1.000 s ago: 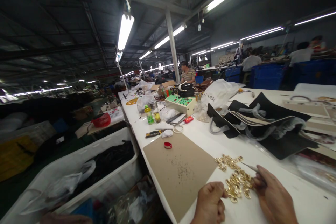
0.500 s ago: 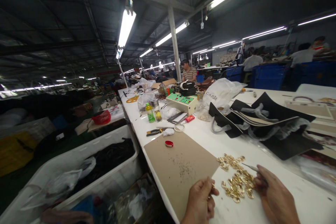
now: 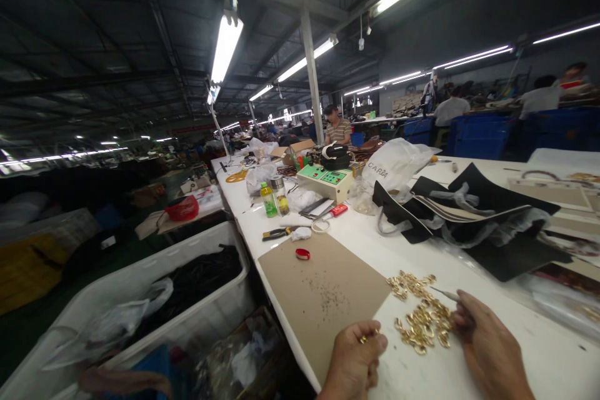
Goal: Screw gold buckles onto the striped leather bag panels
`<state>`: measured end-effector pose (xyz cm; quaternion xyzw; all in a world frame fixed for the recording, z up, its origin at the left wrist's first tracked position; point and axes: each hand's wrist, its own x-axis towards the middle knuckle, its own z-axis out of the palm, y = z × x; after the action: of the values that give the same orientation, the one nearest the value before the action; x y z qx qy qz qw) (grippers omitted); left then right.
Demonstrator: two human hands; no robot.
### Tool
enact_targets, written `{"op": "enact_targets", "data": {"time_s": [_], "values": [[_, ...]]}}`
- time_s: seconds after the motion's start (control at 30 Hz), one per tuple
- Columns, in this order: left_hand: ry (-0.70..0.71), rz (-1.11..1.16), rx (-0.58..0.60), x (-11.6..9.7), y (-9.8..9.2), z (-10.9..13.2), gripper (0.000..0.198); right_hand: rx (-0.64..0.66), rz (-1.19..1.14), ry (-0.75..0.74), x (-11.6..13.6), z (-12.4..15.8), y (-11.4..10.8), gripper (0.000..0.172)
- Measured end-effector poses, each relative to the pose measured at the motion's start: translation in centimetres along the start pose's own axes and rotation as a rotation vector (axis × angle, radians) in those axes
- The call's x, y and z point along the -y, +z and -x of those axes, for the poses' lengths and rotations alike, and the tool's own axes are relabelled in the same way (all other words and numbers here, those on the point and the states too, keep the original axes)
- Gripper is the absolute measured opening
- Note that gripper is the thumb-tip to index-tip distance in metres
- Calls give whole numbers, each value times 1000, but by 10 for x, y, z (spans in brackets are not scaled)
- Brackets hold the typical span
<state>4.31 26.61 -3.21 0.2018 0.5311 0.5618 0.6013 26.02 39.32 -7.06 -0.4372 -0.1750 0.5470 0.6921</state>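
My left hand is closed in a pinch above the near right edge of the beige board. A small gold metal clasp shows between its thumb and fingers, mostly hidden. My right hand is closed around a thin screwdriver, its pointed metal tip aimed left over the white table. Between the hands lies a loose heap of gold metal clasps, with another cluster of gold clasps just behind it. Many tiny dark pieces are scattered on the board, and a red ring-shaped object rests near its far edge.
Pliers, a red tube and two bottles stand or lie beyond the board. Black sheets with plastic wrap cover the right side. A white bin borders the table's left edge. A person sits farther back.
My left hand has turned, bringing its thumb and fingertips up so the gold piece shows more. The right hand with the screwdriver has shifted slightly left and up.
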Motion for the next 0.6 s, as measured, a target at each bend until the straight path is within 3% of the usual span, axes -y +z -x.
{"op": "enact_targets", "data": {"time_s": [0.17,0.37,0.6], "values": [[90,-58,-27,-4,-7,1,71,11,2,-14,-1,-2,-2,49],[156,-52,-85,-14,-22,3,81,2,12,-5,3,9,2,49],[98,2,-107,-31,-39,0,69,137,69,-23,9,44,30,53]]}}
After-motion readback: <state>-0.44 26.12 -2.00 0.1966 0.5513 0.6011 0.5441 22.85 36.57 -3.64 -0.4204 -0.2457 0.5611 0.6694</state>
